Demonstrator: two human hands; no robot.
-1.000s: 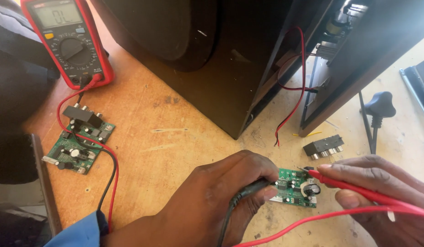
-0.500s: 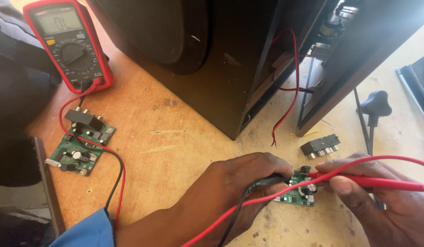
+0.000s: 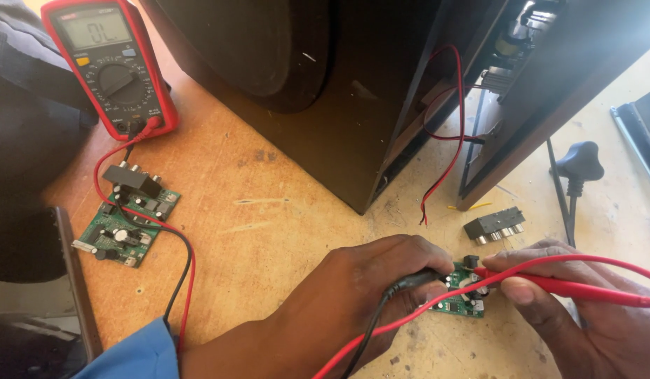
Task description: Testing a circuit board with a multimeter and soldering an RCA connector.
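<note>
A small green circuit board (image 3: 464,296) lies on the wooden table near the front. My left hand (image 3: 353,295) is closed around a black test probe (image 3: 412,281) whose tip rests on the board's left side. My right hand (image 3: 584,316) grips a red test probe (image 3: 563,288), its tip touching the board's top right. Both leads run back to a red multimeter (image 3: 107,60) standing at the far left with its display lit.
A second green circuit board (image 3: 125,224) with a black connector block lies at the left. A large black speaker cabinet (image 3: 353,84) stands behind, red and black wires hanging out. A black jack strip (image 3: 494,226) and a black mains plug (image 3: 579,163) lie at the right.
The view has shifted slightly. The red probe's lead now loops higher over my right hand, and both probe tips stay on the small board.
</note>
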